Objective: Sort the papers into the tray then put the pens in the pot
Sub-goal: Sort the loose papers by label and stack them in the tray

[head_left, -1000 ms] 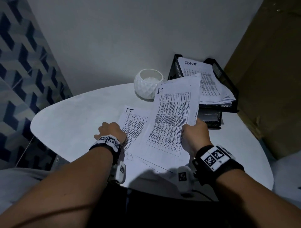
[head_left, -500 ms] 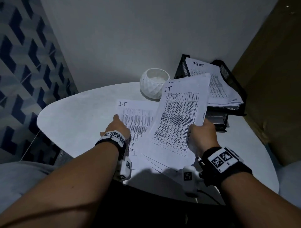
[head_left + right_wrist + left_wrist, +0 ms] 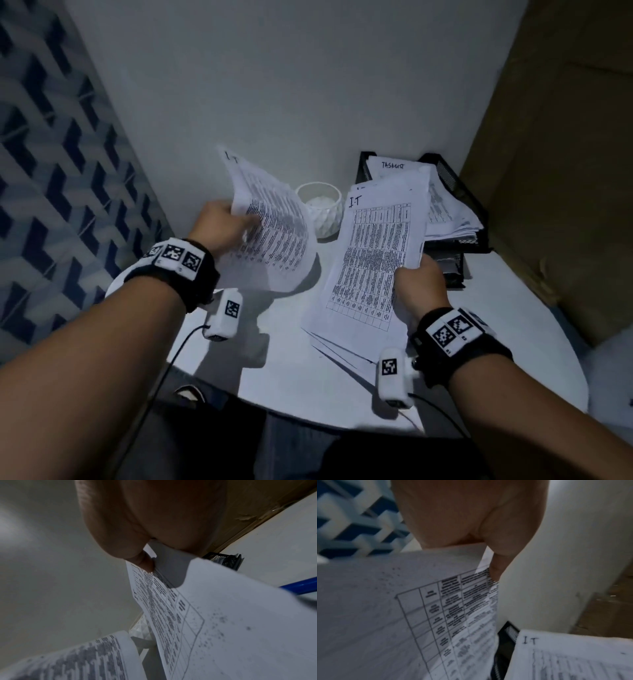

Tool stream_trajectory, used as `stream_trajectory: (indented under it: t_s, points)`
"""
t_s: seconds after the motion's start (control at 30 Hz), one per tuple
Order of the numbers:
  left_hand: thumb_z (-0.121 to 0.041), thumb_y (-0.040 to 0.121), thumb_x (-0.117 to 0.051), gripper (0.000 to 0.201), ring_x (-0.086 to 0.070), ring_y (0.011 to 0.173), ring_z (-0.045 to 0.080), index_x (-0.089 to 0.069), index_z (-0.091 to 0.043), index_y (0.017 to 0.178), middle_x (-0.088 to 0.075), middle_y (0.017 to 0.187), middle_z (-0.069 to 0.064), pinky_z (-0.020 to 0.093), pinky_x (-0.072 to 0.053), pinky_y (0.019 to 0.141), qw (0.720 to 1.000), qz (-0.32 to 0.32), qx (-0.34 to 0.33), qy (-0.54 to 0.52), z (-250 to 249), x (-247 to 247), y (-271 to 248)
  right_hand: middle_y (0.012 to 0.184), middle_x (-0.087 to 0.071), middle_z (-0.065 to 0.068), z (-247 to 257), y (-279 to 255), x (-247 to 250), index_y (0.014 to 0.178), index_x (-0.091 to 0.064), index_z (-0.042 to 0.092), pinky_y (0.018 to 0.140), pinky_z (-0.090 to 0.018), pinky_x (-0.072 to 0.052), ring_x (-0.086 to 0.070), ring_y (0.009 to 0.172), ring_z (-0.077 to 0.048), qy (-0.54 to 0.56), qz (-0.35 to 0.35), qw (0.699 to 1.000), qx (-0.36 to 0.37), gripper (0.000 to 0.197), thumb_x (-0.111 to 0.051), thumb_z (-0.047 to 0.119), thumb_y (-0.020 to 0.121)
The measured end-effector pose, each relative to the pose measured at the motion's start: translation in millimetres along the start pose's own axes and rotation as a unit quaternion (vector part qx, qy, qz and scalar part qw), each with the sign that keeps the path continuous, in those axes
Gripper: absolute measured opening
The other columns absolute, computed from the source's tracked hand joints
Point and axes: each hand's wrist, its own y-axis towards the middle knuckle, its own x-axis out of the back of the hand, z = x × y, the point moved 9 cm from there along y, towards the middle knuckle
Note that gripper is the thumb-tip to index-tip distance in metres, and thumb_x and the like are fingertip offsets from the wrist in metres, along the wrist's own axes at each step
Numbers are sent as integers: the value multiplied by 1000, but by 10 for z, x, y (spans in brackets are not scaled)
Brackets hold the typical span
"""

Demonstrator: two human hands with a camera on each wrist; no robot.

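Fingers of the left hand (image 3: 219, 224) pinch a curling printed white sheet (image 3: 270, 233) above the round white desk (image 3: 301, 387); the right hand (image 3: 419, 284) grips a printed paper stack (image 3: 373, 260) near the black mesh tray (image 3: 455, 212) at the desk's far right edge

A round white bench (image 3: 301, 383) stands in a corner against a plain pale wall (image 3: 291, 85). To the left, a wall panel (image 3: 51, 188) carries a blue and white geometric pattern. To the right stands a brown cardboard surface (image 3: 565, 154). Lighting is dim.
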Motion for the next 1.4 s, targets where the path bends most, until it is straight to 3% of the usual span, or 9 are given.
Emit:
stream_trajectory:
  t_s: [0.17,0.37,0.5,0.63,0.73,0.87,0.97,1.17,1.4]
  points:
    - [-3,93,-69,12,-73,92,27,-74,-1,104,-76,106,17,40,-60,88,984,93,-24,-148,-285,100,-404,88,-72,-5,91,-154,-31,97,-69,15,69,-30,-50,-63,77,-25,-2,42,999,-5,33,-43,-2,85]
    - [3,95,-65,9,-68,61,14,-69,-2,100,-74,73,4,22,-55,54,968,101,34,-229,-180,50,-587,103,-74,-15,250,-380,-150,99,-69,10,84,-36,-52,-66,90,-29,81,108,991,-19,36,-46,-15,89]
    - [-6,97,-67,14,-75,76,20,-71,0,108,-77,99,14,25,-60,62,975,121,73,-171,72,-112,-635,120,-73,-20,386,-529,-249,119,-68,5,91,-48,-57,-69,112,-38,130,174,976,-21,40,-45,-13,92]
    - [-6,97,-66,22,-75,92,33,-70,4,116,-76,108,22,46,-61,88,968,125,92,-199,127,-195,-620,122,-73,-18,478,-652,-376,123,-68,1,100,-58,-54,-68,116,-40,157,218,963,-26,44,-43,-15,90]
    - [-10,87,-74,30,-75,92,36,-67,-4,115,-76,106,22,59,-58,90,966,105,89,-219,120,-211,-591,124,-73,-19,413,-617,-429,123,-70,1,102,-64,-51,-67,117,-42,182,204,961,-38,37,-45,-3,96]
    - [-1,82,-76,48,-77,79,30,-52,-21,118,-76,100,17,46,-64,66,965,21,55,-254,53,-110,-522,136,-68,-4,380,-546,-531,136,-65,18,113,-47,-43,-62,130,-25,253,165,953,-34,46,-56,47,101]
    - [11,91,-65,43,-77,79,17,-60,-15,124,-78,100,8,28,-61,63,960,20,14,-278,-66,-98,-533,121,-74,5,490,-516,-517,124,-67,22,99,-32,-49,-68,114,-12,164,91,981,42,24,-60,23,101]
    - [12,86,-66,31,-74,103,26,-74,-2,112,-78,109,10,47,-57,98,973,16,-20,-228,47,39,-554,106,-72,-6,605,-593,-633,115,-65,6,93,-36,-54,-67,100,-26,45,15,994,101,19,-55,7,99]
    - [8,86,-69,39,-72,111,22,-72,-10,121,-77,117,3,49,-54,103,978,30,-7,-207,279,210,-591,99,-69,2,544,-696,-880,111,-64,13,80,-19,-52,-66,88,-17,55,34,990,122,20,-58,2,96]
